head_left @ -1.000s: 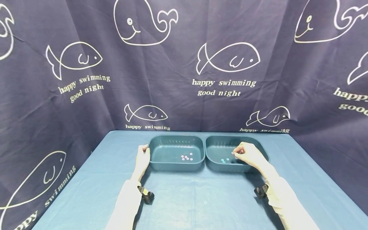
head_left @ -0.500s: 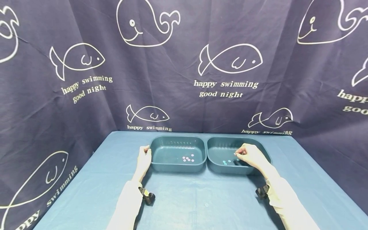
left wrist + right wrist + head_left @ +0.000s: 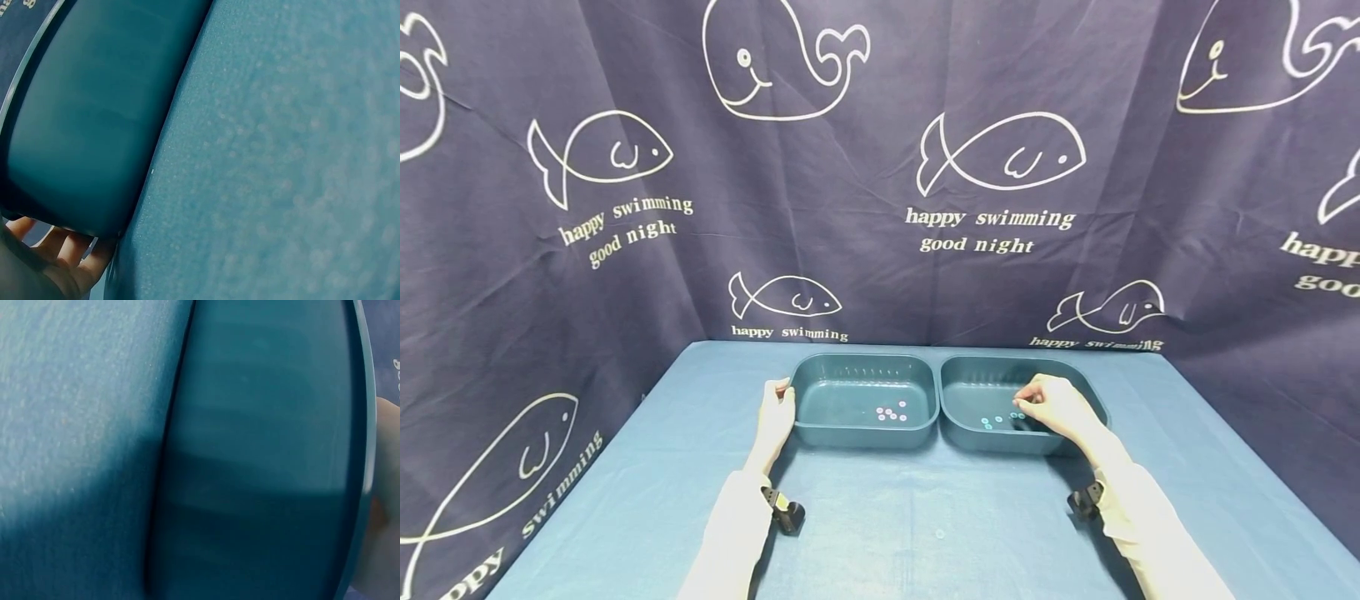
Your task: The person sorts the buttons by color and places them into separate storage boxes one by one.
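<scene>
Two dark teal rectangular trays stand side by side in the head view. At the outer end of the left tray [image 3: 865, 435], my left hand [image 3: 774, 415] grips the rim; in the left wrist view its fingers [image 3: 75, 249] lie against the tray's end wall. Several tiny round pink pieces [image 3: 890, 412], button-like, lie inside. Over the right tray [image 3: 1000, 440] hovers my right hand [image 3: 1051, 402], thumb and fingertips close together. Several tiny teal round pieces [image 3: 998, 419] lie below. Whether anything is between its fingertips is too small to tell. The right wrist view mostly shows the tray wall.
A light blue cloth covers the table [image 3: 880, 492]. One faint small round piece [image 3: 940, 534] lies on it in front of the trays. A dark curtain [image 3: 880, 275] with white fish and whale drawings hangs behind and at the sides.
A pale speck at my right fingertips is no longer visible, and another teal piece now shows on the tray floor beneath them. My left hand stays at the left tray.
</scene>
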`<state>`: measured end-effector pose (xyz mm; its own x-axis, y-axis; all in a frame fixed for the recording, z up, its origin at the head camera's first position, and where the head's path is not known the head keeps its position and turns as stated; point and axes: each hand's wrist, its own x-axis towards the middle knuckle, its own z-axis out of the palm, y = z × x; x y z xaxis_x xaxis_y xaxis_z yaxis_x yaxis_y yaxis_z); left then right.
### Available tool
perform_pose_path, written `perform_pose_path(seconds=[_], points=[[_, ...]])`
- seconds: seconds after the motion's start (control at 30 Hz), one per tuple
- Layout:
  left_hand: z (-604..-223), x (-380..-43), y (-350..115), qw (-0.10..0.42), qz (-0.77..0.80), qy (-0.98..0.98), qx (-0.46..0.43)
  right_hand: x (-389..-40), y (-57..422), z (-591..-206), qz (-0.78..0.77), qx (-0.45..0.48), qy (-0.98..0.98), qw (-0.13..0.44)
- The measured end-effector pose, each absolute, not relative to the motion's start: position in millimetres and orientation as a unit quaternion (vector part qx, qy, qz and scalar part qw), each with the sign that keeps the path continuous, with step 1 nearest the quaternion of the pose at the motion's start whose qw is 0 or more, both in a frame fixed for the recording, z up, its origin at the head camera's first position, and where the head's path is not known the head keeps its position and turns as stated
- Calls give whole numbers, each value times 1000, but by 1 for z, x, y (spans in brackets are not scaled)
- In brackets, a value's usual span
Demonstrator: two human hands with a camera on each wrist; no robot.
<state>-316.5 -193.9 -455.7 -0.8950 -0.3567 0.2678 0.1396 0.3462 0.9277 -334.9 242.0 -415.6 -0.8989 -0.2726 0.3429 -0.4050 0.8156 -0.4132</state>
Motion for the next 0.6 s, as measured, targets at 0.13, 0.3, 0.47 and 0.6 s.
perform_pose_path(seconds=[0.13, 0.3, 0.47, 0.6], points=[[-456, -316, -194, 217, -571, -789, 71, -334, 242, -416, 246, 180, -943, 132], [-455, -315, -194, 217, -572, -788, 73, -332, 243, -416, 246, 183, -942, 137], [-455, -315, -194, 218, -568, -790, 76, -330, 242, -415, 248, 190, -939, 146], [-455, -315, -194, 219, -561, -795, 77, -329, 241, -413, 245, 199, -935, 160]])
